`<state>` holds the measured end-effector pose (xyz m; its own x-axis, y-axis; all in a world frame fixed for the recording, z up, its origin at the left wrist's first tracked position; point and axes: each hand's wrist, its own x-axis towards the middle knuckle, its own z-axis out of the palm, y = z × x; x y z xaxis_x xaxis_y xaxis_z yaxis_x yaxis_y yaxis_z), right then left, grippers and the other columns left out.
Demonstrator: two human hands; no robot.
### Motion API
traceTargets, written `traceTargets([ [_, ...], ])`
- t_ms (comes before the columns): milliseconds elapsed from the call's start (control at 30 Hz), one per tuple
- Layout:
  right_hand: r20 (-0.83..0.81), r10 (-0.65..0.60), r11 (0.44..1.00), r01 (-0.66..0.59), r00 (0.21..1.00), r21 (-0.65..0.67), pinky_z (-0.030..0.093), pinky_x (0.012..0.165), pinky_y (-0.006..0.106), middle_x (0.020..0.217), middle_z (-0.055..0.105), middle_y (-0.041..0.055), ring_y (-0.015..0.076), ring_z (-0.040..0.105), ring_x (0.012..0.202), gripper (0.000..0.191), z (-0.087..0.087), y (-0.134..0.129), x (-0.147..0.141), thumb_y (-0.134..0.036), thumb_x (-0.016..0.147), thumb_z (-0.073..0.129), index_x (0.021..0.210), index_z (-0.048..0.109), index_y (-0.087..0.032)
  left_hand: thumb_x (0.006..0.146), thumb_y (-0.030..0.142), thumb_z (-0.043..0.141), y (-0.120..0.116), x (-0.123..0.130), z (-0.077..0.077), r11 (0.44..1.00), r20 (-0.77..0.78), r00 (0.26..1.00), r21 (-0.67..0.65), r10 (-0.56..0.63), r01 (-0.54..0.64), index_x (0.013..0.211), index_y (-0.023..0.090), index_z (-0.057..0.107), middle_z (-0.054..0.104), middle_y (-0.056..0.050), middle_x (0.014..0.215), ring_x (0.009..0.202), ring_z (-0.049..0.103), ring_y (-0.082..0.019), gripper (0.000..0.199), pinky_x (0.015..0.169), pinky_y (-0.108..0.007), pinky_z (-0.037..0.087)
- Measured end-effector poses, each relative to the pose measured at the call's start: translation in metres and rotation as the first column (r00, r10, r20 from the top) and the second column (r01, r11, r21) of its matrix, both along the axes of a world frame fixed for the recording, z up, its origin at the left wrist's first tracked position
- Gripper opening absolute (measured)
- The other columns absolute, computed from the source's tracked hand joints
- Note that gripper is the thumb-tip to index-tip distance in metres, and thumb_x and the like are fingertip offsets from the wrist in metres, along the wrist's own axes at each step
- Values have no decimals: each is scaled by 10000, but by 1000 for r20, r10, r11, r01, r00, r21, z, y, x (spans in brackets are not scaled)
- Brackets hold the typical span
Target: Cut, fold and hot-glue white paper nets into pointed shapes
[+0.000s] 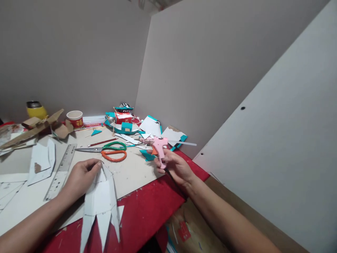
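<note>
My left hand (pixel 83 175) pinches the top tip of a folded white cardboard piece (pixel 101 196), whose pointed flaps hang over the table's front edge. Pencil-like lines cross its folds. In my right hand (pixel 176 165) is a pink glue gun (pixel 160 149) with an orange trigger, its nozzle facing left and a clear glue stick (pixel 185 142) jutting out to the right. Scissors (pixel 113 151) with one green and one orange handle lie beyond the cardboard, beside a red pencil (pixel 102 142). A clear ruler (pixel 60 172) rests left of my left hand.
A red-covered table (pixel 147 214) carries a pale board (pixel 134 175). Toward the back stand a paper cup (pixel 74 118), a yellow jar (pixel 36 110) and teal-and-white cardboard models (pixel 126 127). Cardboard scraps (pixel 39 131) lie at left. Grey partitions (pixel 210 70) rise behind and at right.
</note>
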<state>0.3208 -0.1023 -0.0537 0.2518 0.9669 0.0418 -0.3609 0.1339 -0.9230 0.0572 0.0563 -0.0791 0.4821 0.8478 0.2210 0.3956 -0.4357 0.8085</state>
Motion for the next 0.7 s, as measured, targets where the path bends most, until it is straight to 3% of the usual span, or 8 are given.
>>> traceTargets([
  [133,47,43,998,-45,998,40,412,500,228,779,608,30,123,490,600,367,5,-7,-6,-125,633,571,996,606,-172,730,453,554,1,0,-2,1000,-12,1000,-12,10,-10,743,214,725,761,-30,777,757,688,-259,294,710,-313,519],
  [367,146,54,994,-67,988,83,421,534,233,783,620,16,109,549,556,418,-2,-17,-8,-213,762,606,1168,511,-182,733,471,559,4,0,-3,999,-85,996,-1,41,-41,789,224,733,766,-21,838,832,689,-263,307,752,-305,519],
  [567,142,50,989,-69,989,129,424,541,250,755,606,11,120,546,556,392,-8,-18,-8,-222,794,576,1172,483,-174,748,471,561,5,-3,-3,999,-94,995,13,35,-34,794,231,735,768,-11,831,810,697,-252,300,729,-284,529],
  [700,82,13,980,-29,997,197,398,488,237,667,556,-24,116,464,522,358,-15,-16,-9,-197,807,558,1152,466,-210,744,474,567,7,-2,-5,998,-108,993,36,47,-44,795,237,741,768,-9,837,813,701,-251,298,718,-275,533],
])
